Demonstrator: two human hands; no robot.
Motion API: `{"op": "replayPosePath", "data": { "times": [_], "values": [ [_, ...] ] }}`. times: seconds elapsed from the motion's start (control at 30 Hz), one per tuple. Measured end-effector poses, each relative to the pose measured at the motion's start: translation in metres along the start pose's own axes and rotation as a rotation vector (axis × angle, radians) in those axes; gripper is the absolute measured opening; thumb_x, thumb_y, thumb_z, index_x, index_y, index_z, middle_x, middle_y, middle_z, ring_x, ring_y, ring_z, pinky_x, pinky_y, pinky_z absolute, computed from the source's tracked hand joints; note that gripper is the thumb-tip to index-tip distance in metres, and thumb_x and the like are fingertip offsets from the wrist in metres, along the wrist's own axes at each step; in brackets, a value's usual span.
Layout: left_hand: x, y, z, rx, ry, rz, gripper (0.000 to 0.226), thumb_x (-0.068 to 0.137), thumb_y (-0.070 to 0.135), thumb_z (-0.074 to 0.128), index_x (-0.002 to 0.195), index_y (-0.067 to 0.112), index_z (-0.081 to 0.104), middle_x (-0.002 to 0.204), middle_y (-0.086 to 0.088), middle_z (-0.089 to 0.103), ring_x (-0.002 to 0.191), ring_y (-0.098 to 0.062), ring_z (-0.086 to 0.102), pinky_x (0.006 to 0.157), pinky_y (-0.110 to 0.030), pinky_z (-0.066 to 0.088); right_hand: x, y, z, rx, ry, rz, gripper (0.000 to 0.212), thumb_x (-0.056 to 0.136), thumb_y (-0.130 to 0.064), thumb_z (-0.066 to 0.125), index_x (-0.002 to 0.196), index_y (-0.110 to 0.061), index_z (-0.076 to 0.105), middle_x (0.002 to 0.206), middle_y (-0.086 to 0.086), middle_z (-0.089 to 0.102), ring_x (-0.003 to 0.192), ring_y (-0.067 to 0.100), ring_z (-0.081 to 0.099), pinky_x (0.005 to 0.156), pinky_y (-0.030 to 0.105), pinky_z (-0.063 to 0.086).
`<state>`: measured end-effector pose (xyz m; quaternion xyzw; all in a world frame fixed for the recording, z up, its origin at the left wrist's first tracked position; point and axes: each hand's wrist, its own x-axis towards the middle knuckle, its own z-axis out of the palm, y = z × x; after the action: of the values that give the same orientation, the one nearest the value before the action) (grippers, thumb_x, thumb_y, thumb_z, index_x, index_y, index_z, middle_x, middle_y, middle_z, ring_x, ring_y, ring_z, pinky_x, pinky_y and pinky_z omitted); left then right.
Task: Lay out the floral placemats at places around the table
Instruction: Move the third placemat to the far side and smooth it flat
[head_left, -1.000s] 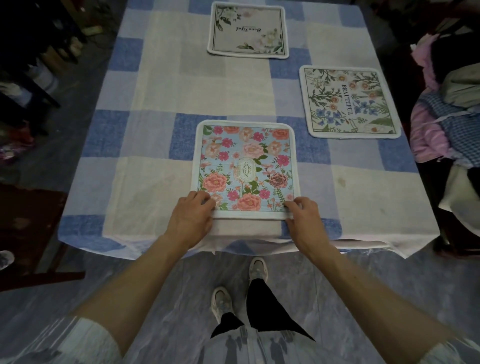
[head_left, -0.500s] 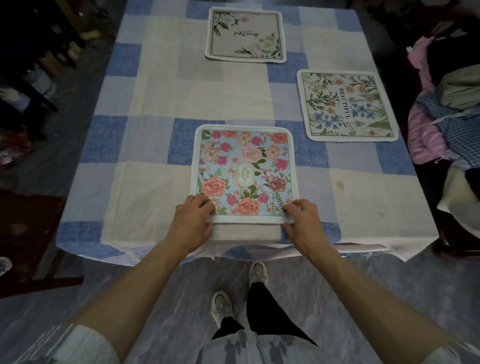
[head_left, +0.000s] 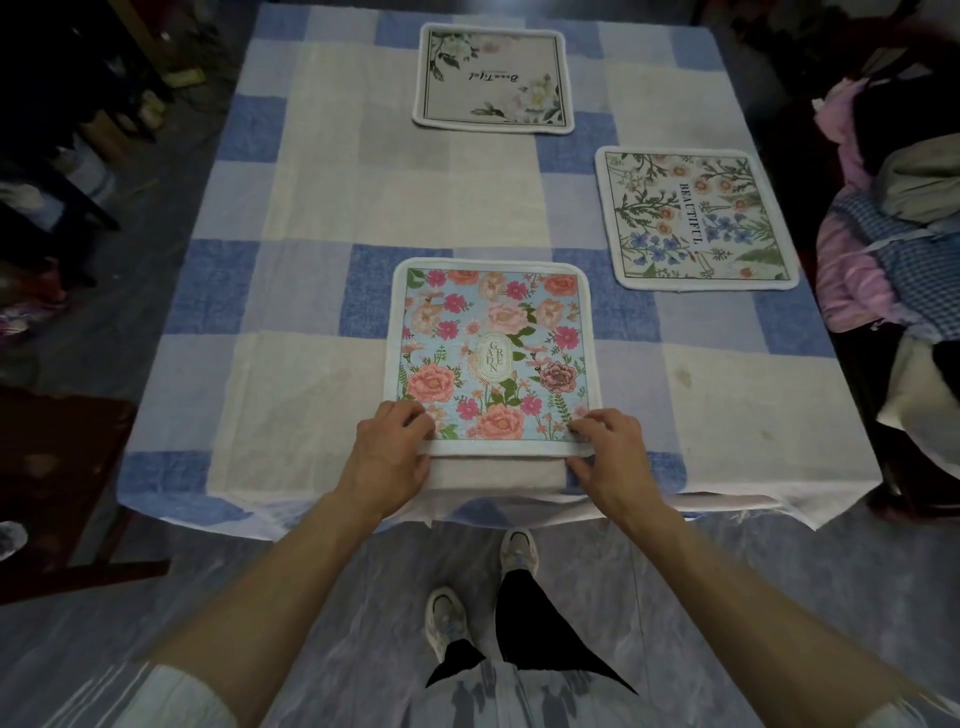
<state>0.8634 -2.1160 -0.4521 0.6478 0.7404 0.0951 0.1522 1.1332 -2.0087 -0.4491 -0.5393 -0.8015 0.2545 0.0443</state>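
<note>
A blue placemat with pink roses (head_left: 493, 353) lies flat at the near edge of the table (head_left: 311, 208), which wears a blue and cream checked cloth. My left hand (head_left: 395, 447) pinches its near left corner and my right hand (head_left: 605, 449) pinches its near right corner, thumbs under the white border. A cream placemat with white flowers (head_left: 493, 78) lies at the far end. A third placemat with wildflowers and the word BEAUTIFUL (head_left: 693, 218) lies at the right side.
A chair piled with clothes (head_left: 893, 249) stands close against the table's right side. Dark furniture and clutter (head_left: 62, 156) line the left. A dark wooden seat (head_left: 57, 467) sits at the near left. My feet (head_left: 483, 587) stand on a grey floor.
The rose placemat has slid a little toward me with both hands still on its near corners. The other two placemats lie as before.
</note>
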Motion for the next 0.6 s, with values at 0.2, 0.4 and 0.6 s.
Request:
{"op": "replayPosePath", "data": {
  "times": [0.2,0.4,0.6],
  "values": [
    [-0.0029,0.0022,0.0047,-0.017,0.011,0.023,0.026,0.078,0.014,0.073,0.102,0.013,0.062,0.115,-0.008,0.061,0.102,-0.03,0.056,0.074,-0.043,0.054,-0.0074,-0.0034,0.0077,0.004,0.013,-0.026,0.044,0.076,-0.012,0.079,0.119,-0.01,0.065,0.126,0.013,0.057,0.118,0.033,0.046,0.103,0.042,0.041],
    [-0.0055,-0.0017,0.0039,0.033,0.02,0.009,0.029,0.075,0.02,0.075,0.101,0.016,0.062,0.114,-0.006,0.062,0.101,-0.027,0.057,0.074,-0.039,0.052,-0.0081,0.0021,0.0044,0.014,-0.001,-0.008,0.046,0.076,-0.013,0.079,0.119,-0.009,0.063,0.132,0.015,0.05,0.123,0.034,0.042,0.108,0.045,0.04],
    [-0.0031,-0.0055,0.0001,0.132,-0.005,0.032,0.036,0.076,0.037,0.072,0.107,0.022,0.06,0.119,-0.001,0.061,0.108,-0.024,0.054,0.087,-0.041,0.048,-0.0035,-0.0005,0.0019,-0.049,-0.007,-0.046,0.051,0.077,-0.023,0.079,0.123,-0.012,0.06,0.134,0.013,0.05,0.126,0.031,0.042,0.107,0.042,0.041]
  ]
}}
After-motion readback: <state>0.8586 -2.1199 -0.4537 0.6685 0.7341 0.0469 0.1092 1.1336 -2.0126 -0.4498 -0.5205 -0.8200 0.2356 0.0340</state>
